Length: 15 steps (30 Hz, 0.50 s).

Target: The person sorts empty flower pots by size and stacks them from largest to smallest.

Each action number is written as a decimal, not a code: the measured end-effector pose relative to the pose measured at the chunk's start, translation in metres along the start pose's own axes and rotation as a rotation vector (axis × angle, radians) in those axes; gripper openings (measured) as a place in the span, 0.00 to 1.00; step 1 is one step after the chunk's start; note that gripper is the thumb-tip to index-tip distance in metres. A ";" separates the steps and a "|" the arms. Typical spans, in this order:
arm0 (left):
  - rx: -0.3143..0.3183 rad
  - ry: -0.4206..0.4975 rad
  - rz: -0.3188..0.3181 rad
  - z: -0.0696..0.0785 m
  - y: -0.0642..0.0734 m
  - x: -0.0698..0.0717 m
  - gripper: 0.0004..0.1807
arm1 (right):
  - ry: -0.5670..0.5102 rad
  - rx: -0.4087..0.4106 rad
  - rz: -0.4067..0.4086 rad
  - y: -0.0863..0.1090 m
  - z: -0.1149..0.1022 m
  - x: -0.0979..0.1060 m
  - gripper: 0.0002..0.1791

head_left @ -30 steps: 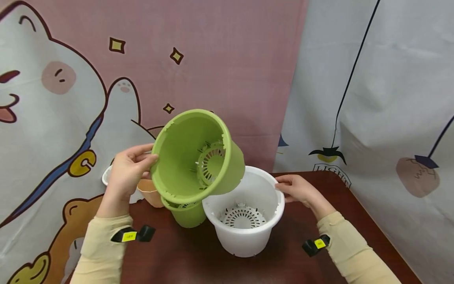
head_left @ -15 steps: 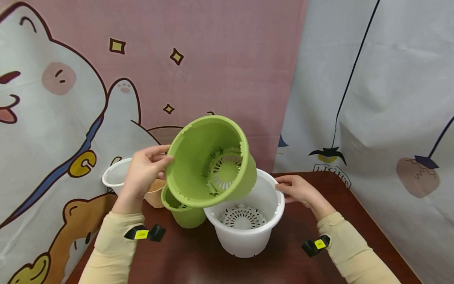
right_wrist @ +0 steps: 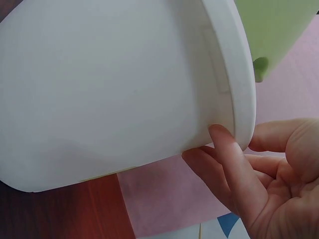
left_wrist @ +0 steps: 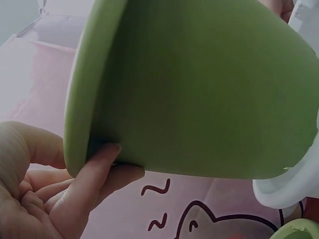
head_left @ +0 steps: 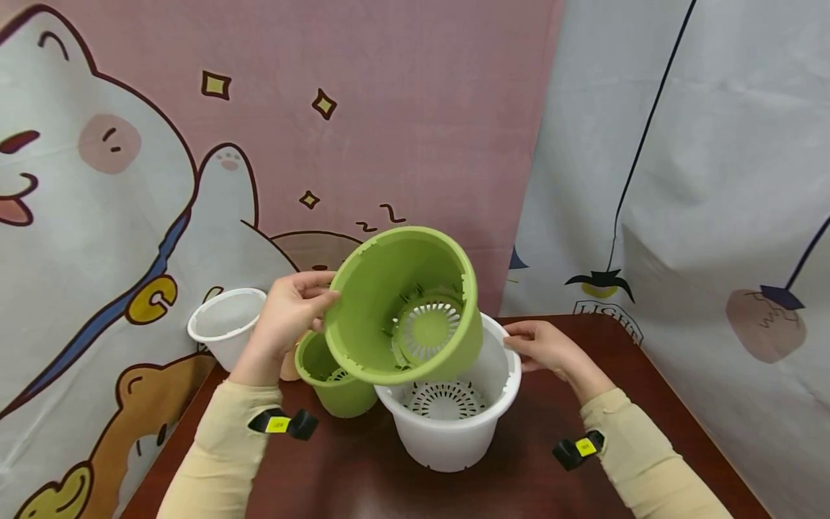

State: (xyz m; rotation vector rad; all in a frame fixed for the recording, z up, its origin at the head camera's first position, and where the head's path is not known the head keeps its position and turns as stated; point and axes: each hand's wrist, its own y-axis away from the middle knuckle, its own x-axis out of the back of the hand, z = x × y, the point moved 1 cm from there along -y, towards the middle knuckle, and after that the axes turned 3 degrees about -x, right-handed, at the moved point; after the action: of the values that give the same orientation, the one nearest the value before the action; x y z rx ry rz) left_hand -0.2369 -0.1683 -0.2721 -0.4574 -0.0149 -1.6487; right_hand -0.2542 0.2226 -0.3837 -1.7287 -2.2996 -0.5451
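Note:
My left hand [head_left: 295,310] pinches the rim of a large green plastic flowerpot [head_left: 363,317], its thumb on one side of the rim and fingers on the other. Tilted on its side, that pot hangs over the mouth of a large white flowerpot [head_left: 441,440], its slotted base low over the white opening. The white pot stands upright on the table, and my right hand [head_left: 545,347] grips its right rim. In the right wrist view, the fingers [right_wrist: 232,164] curl under the white rim [right_wrist: 239,84]. The green pot covers part of the white pot's far rim.
A smaller green pot [head_left: 344,396] stands just left of the white one. Behind my left wrist are a smaller white pot [head_left: 227,321] and a mostly hidden orange pot [head_left: 289,367]. Printed cloth [head_left: 421,130] hangs behind the dark red table [head_left: 519,476].
The green flowerpot has moved right and down with my left hand, further over the white pot. The smaller white pot at left has come into fuller view. My right hand stays put.

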 end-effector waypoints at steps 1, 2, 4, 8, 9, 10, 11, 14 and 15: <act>0.002 -0.002 -0.008 -0.001 0.000 -0.001 0.21 | -0.006 0.001 -0.001 0.000 0.000 0.000 0.24; 0.002 -0.005 -0.016 -0.002 -0.001 -0.002 0.21 | -0.009 0.002 -0.001 0.001 -0.001 0.000 0.24; 0.006 -0.006 -0.029 -0.003 -0.001 -0.005 0.21 | -0.010 0.006 -0.001 0.001 -0.001 0.000 0.24; 0.015 -0.005 -0.046 -0.007 -0.003 -0.011 0.20 | -0.009 0.008 -0.001 0.001 -0.001 0.000 0.24; 0.018 -0.006 -0.047 -0.007 -0.003 -0.012 0.20 | -0.011 0.009 -0.002 0.001 0.000 0.000 0.24; 0.023 -0.007 -0.049 -0.008 -0.004 -0.013 0.21 | -0.013 0.009 -0.003 0.001 0.000 0.000 0.24; 0.025 -0.009 -0.053 -0.009 -0.004 -0.015 0.21 | -0.012 0.010 -0.004 0.001 0.000 0.000 0.24; 0.033 -0.013 -0.063 -0.012 -0.005 -0.019 0.21 | -0.021 0.006 -0.005 0.001 0.000 0.000 0.24; 0.033 -0.013 -0.067 -0.012 -0.005 -0.020 0.21 | -0.022 0.006 -0.006 0.001 0.000 0.000 0.24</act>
State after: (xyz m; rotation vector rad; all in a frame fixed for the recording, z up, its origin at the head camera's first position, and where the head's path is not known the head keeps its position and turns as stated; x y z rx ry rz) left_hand -0.2442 -0.1515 -0.2883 -0.4465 -0.0674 -1.7092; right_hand -0.2534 0.2229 -0.3832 -1.7346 -2.3195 -0.5221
